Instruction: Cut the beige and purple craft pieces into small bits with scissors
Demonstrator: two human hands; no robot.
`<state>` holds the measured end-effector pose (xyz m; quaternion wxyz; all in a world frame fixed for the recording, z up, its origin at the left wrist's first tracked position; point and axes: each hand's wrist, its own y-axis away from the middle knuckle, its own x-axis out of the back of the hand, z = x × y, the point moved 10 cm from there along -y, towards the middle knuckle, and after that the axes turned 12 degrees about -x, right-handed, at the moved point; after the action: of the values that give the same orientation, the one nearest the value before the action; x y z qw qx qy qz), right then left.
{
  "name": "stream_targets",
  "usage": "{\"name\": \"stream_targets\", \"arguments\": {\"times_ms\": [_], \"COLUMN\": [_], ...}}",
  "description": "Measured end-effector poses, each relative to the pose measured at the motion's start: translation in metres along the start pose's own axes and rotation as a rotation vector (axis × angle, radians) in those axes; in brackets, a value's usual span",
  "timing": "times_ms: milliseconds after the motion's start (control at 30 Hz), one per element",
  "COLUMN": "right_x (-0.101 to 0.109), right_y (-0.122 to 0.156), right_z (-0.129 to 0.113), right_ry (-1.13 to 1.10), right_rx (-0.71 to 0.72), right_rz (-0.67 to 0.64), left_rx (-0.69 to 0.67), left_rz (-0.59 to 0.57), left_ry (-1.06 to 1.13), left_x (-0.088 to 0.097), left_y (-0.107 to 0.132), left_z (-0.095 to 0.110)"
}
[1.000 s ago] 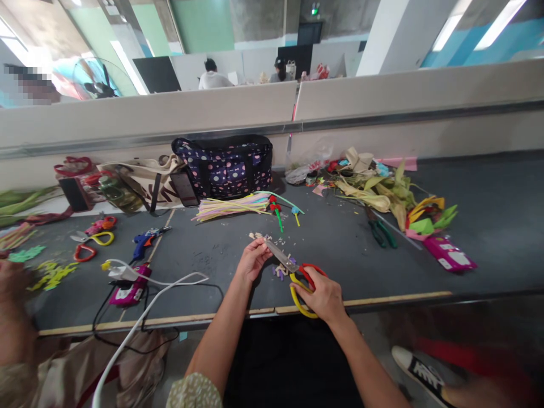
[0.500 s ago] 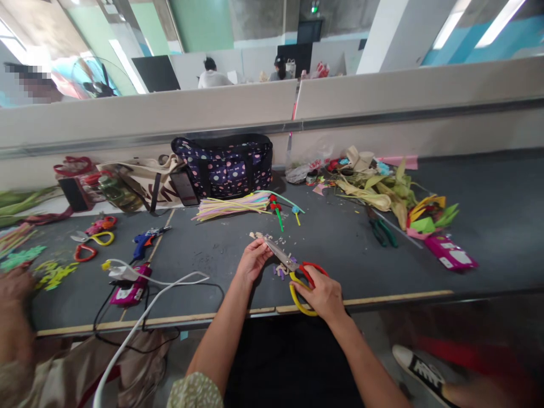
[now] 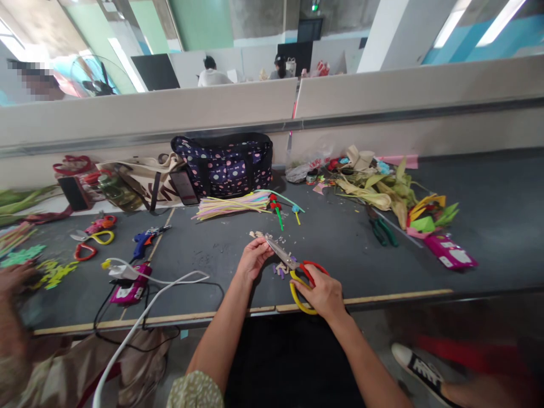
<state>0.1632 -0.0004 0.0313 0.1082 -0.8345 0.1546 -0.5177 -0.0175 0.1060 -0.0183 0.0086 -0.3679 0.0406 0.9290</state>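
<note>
My right hand (image 3: 323, 292) grips a pair of scissors (image 3: 282, 254) with one red and one yellow handle loop. Its blades point up and left, their tips at the fingers of my left hand (image 3: 254, 258). Those left fingers are pinched together, and whatever is between them is too small to make out. Beyond the blade tips lie small beige cut pieces (image 3: 256, 233). Purple and beige bits (image 3: 280, 269) are scattered under the scissors. Farther back are a bundle of pastel strips (image 3: 233, 205) and a small red flower on a green stem (image 3: 276, 208).
A dark patterned bag (image 3: 229, 164) stands behind the strips. To the left are a blue glue gun (image 3: 147, 242), a power strip (image 3: 132, 286) with a white cable, and another person's hand (image 3: 17, 277). Green-handled pliers (image 3: 383, 231) and dried husks (image 3: 389, 195) lie right.
My hands and the scissors hold nearly the same place. At the far left, the other person's hand has shifted slightly.
</note>
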Motion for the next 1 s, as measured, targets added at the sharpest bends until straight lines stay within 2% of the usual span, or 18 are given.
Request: {"name": "stream_targets", "arguments": {"times_ms": [500,1000], "right_x": [-0.0033,-0.0039], "right_y": [0.0003,0.0011], "right_z": [0.0031,0.0013], "right_ry": [0.010,0.026], "right_rx": [0.013,0.016], "right_rz": [0.011,0.003], "left_rx": [-0.009,-0.006], "left_rz": [0.021,-0.009], "left_ry": [-0.007,-0.024], "left_x": [0.0016,0.0018], "left_y": [-0.0005,-0.0008], "left_z": [0.0024,0.0011]}}
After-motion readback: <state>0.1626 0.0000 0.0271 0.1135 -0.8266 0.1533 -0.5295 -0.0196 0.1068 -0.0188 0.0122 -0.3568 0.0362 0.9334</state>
